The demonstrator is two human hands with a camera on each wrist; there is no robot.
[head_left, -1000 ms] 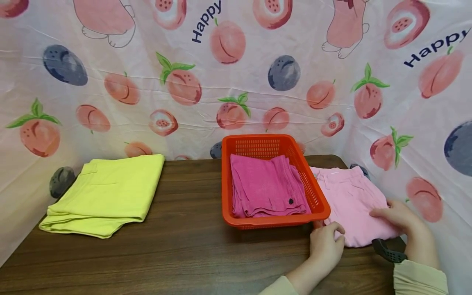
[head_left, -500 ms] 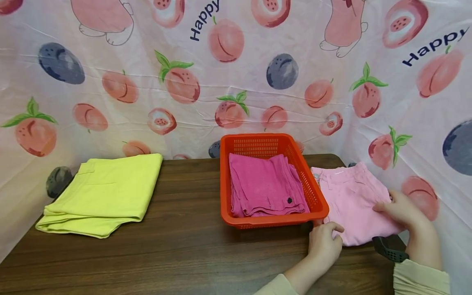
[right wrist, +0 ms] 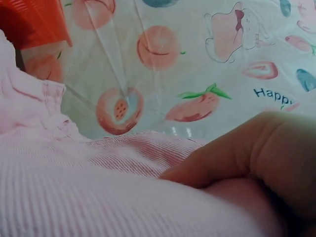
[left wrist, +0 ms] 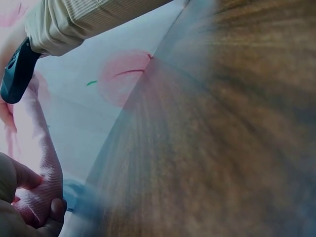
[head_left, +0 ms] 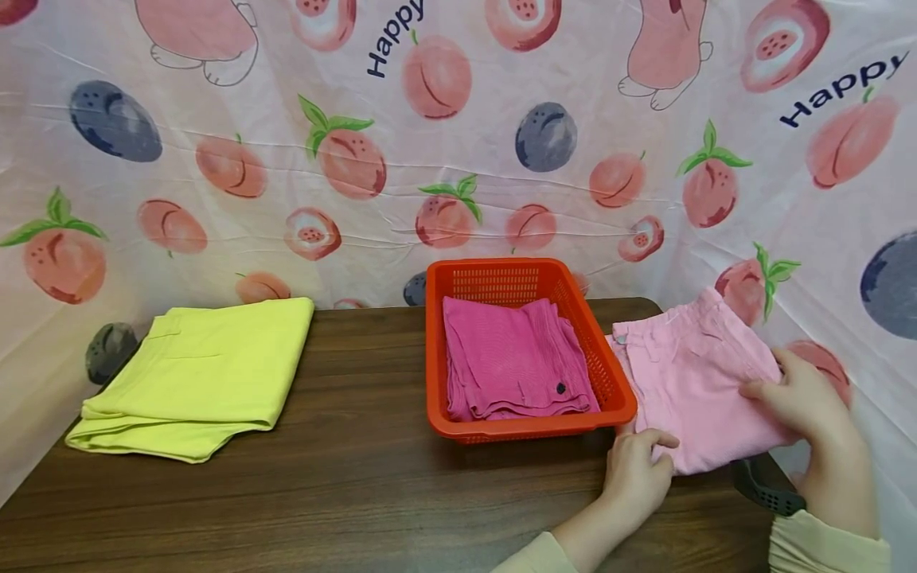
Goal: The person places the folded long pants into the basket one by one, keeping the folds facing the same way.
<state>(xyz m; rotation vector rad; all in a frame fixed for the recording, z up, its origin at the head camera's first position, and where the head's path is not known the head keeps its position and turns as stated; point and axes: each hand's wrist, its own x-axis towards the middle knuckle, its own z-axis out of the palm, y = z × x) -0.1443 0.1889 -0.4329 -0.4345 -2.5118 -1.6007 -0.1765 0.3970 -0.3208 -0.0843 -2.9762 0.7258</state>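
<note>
A folded pair of light pink corduroy pants (head_left: 705,390) is held at the right of the table, beside the basket, its right side tilted up. My left hand (head_left: 637,473) pinches its near left corner, just under the basket's front rim. At the pants' right edge my right hand (head_left: 809,402) grips the cloth, thumb on top and the other fingers hidden beneath. In the right wrist view the thumb presses on the ribbed cloth (right wrist: 98,187). The left wrist view shows the left fingers pinching a fold of the pink cloth (left wrist: 42,148).
A red-orange plastic basket (head_left: 530,428) stands right of centre with folded magenta pants (head_left: 509,358) inside. Folded yellow pants (head_left: 208,370) lie at the left of the brown wooden table (head_left: 344,493). A fruit-print sheet (head_left: 387,239) encloses the back and sides.
My right hand has lifted the right side of the light pink pants and moved slightly up and to the right. The left hand keeps its pinch at the near corner, almost unmoved.
</note>
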